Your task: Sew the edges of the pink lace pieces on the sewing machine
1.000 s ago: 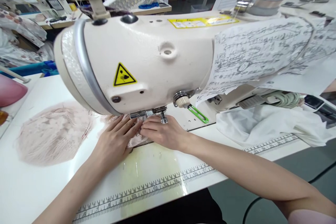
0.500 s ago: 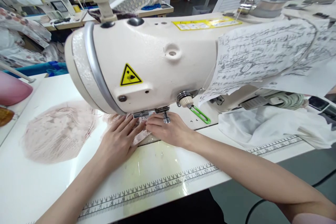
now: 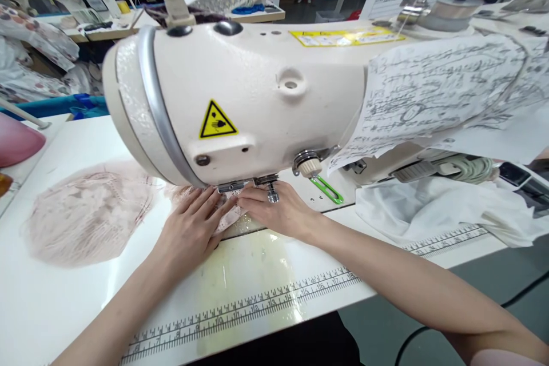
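A white sewing machine [image 3: 253, 103] fills the middle of the view, and both hands are under its head beside the presser area. My left hand [image 3: 195, 223] lies flat with fingers stretched over a piece of pale pink lace fabric [image 3: 231, 217], pressing it to the machine bed. From the other side, my right hand [image 3: 274, 206] has its fingers bent together at the lace edge; its fingertips are partly hidden by the metal needle-clamp parts. The needle itself cannot be seen. Another sheer pink lace piece [image 3: 88, 214] lies spread on the table to the left.
Green thread snips [image 3: 326, 189] lie on the bed right of my hand. White cloth [image 3: 429, 211] is bunched beneath the machine arm. A printed ruler [image 3: 253, 311] runs along the front edge. A pink cone [image 3: 17, 140] stands far left; handwritten paper [image 3: 433, 91] covers the arm.
The view has shifted slightly, so the machine head sits a little further right in the picture. Both hands stay at the lace, with barely any visible movement.
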The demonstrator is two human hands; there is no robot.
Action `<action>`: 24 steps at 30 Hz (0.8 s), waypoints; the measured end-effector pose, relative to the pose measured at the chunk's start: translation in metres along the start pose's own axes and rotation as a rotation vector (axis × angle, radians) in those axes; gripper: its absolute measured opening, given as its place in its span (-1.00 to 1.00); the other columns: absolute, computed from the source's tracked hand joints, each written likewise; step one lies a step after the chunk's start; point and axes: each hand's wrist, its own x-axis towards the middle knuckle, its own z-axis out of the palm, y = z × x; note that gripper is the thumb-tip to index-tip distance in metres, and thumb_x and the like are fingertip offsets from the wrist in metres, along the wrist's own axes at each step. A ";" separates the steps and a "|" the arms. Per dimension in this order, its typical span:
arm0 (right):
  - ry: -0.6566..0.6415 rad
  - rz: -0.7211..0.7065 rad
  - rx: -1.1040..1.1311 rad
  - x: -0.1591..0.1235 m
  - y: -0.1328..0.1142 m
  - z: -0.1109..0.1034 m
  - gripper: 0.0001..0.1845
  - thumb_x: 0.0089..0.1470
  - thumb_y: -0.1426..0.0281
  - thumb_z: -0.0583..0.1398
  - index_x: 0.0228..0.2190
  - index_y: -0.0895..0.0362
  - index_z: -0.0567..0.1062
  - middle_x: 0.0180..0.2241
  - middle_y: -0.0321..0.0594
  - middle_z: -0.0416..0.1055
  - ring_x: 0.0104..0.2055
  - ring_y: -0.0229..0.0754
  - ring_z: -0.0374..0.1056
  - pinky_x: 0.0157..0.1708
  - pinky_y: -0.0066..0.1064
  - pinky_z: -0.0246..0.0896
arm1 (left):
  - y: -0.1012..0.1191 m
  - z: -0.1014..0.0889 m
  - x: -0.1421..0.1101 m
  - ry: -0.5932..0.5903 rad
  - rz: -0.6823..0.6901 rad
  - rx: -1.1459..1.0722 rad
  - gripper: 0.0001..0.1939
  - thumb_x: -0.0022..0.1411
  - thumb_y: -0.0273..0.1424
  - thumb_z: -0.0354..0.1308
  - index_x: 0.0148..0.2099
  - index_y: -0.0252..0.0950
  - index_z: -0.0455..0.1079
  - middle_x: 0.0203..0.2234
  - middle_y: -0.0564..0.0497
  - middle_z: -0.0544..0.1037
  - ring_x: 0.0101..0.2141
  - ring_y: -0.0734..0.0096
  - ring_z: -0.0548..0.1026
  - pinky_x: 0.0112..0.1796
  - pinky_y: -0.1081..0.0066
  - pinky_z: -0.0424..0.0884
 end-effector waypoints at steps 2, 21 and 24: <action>-0.029 -0.016 -0.021 0.000 0.000 0.000 -0.77 0.17 0.59 0.05 -0.42 0.14 0.45 -0.37 -0.36 0.52 -0.34 -0.32 0.40 -0.39 -0.44 0.19 | -0.001 -0.001 0.000 0.018 0.025 -0.010 -0.55 0.36 -0.36 -0.08 0.23 -0.39 0.26 0.14 -0.18 0.39 0.07 0.04 0.43 0.05 0.03 0.36; 0.102 -0.124 -0.099 0.002 -0.018 0.006 -0.82 0.19 0.58 0.12 -0.37 0.14 0.49 -0.37 -0.38 0.51 -0.20 -0.31 0.34 -0.32 -0.44 0.17 | -0.023 -0.005 -0.010 -0.030 0.102 -0.197 -0.42 0.29 -0.43 -0.05 0.35 -0.31 0.05 0.17 -0.09 0.36 0.14 0.15 0.37 0.14 0.05 0.34; 0.094 -0.129 -0.058 0.000 -0.019 0.010 -0.82 0.20 0.53 0.12 -0.40 0.13 0.48 -0.37 -0.38 0.51 -0.22 -0.31 0.34 -0.31 -0.43 0.20 | -0.022 -0.005 -0.009 -0.026 0.094 -0.179 -0.46 0.30 -0.43 -0.05 0.31 -0.34 0.13 0.15 -0.12 0.39 0.12 0.14 0.39 0.12 0.05 0.35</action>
